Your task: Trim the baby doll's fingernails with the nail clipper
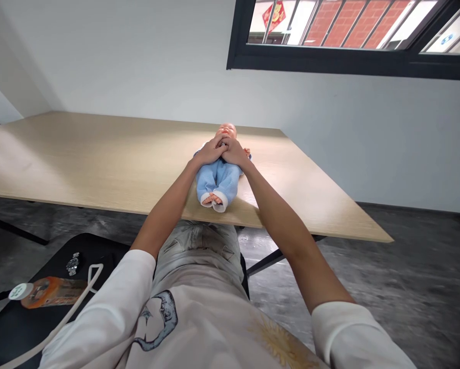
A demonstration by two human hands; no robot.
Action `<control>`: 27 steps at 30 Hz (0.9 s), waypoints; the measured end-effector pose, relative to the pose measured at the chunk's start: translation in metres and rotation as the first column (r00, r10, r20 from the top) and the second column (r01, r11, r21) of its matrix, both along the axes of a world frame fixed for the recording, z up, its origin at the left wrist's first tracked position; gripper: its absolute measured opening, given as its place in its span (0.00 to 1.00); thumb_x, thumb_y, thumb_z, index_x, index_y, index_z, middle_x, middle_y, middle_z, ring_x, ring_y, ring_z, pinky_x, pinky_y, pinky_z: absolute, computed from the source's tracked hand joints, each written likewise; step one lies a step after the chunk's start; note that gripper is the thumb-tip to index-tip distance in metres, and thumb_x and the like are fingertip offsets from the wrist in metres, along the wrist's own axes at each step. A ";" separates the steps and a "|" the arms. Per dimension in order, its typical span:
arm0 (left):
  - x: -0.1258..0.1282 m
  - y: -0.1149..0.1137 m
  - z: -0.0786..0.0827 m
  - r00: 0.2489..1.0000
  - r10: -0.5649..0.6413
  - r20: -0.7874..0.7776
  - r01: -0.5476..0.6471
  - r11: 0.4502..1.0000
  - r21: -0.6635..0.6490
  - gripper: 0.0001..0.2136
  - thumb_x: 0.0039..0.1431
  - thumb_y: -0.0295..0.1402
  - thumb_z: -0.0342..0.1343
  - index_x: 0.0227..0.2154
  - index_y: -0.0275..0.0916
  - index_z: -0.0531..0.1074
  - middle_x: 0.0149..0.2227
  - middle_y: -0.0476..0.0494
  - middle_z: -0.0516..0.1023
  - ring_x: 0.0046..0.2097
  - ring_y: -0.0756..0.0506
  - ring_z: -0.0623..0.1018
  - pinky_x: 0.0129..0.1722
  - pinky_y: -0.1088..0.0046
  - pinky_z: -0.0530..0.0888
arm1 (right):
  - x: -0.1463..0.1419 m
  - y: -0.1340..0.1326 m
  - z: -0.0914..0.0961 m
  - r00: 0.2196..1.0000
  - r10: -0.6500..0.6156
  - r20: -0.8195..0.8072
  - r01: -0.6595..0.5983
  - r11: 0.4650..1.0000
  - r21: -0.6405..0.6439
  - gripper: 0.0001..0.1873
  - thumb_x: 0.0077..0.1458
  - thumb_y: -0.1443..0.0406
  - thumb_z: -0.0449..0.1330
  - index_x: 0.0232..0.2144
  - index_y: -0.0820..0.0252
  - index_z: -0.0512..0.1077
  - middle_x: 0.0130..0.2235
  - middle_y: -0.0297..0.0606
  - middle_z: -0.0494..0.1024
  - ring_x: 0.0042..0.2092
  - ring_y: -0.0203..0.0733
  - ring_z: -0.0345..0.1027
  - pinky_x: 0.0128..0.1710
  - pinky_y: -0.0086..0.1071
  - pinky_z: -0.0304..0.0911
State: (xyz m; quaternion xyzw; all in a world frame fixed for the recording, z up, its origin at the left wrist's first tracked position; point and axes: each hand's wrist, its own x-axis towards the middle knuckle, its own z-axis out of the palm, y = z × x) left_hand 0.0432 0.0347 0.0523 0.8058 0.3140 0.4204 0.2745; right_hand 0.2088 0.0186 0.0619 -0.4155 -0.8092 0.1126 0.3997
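Leaning over the wooden table (pixel 99 159), we hold a baby doll (pixel 218 179) with both arms stretched out. Our left hand (pixel 208 152) and right hand (pixel 235 151) close round its chest from either side, fingers curled and touching each other on top. The doll lies on its back, bare feet just inside the table's near edge and bald head pointing to the far edge by the wall. It wears a pale blue suit with white cuffs at the ankles, and one small pink hand shows beside our right wrist.

Below the near edge, at our left, an orange bottle (pixel 47 292) with a white cap lies on its side on a black seat (pixel 6 333). We cannot tell what it holds. A wristwatch (pixel 72 264) rests just beyond it, and a white cord (pixel 76 302) loops beside it.
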 end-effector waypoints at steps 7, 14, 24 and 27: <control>0.002 -0.001 0.000 1.000 0.006 0.017 -0.006 1.000 0.000 0.22 0.64 0.32 0.58 0.61 0.43 0.80 0.65 0.39 0.84 0.72 0.32 0.78 0.80 0.46 0.69 | 0.003 0.005 -0.003 1.000 0.021 -0.003 -0.021 1.000 -0.010 0.09 0.48 0.64 0.61 0.35 0.52 0.73 0.41 0.49 0.84 0.47 0.63 0.78 0.57 0.61 0.79; 0.004 -0.007 0.004 1.000 0.008 0.029 -0.008 1.000 -0.005 0.21 0.64 0.30 0.58 0.58 0.43 0.81 0.65 0.40 0.84 0.73 0.32 0.77 0.80 0.46 0.69 | 0.003 0.004 -0.002 0.999 0.037 0.000 -0.037 0.999 -0.016 0.10 0.47 0.64 0.61 0.36 0.52 0.75 0.41 0.48 0.85 0.48 0.65 0.79 0.58 0.65 0.79; 0.002 -0.007 0.004 1.000 0.014 0.017 -0.014 1.000 -0.025 0.21 0.65 0.31 0.58 0.59 0.43 0.81 0.64 0.40 0.84 0.71 0.32 0.78 0.79 0.46 0.70 | 0.003 0.004 -0.002 1.000 0.000 0.022 0.001 0.999 -0.039 0.09 0.48 0.65 0.61 0.36 0.52 0.75 0.43 0.49 0.86 0.50 0.65 0.80 0.59 0.63 0.79; 0.002 -0.007 0.005 1.000 0.012 0.015 -0.012 1.000 -0.023 0.22 0.64 0.30 0.58 0.60 0.44 0.81 0.65 0.39 0.84 0.73 0.31 0.77 0.80 0.45 0.68 | 0.003 0.003 -0.001 1.000 0.010 0.020 -0.009 0.999 -0.039 0.10 0.48 0.64 0.61 0.37 0.52 0.76 0.42 0.49 0.86 0.50 0.65 0.79 0.59 0.64 0.79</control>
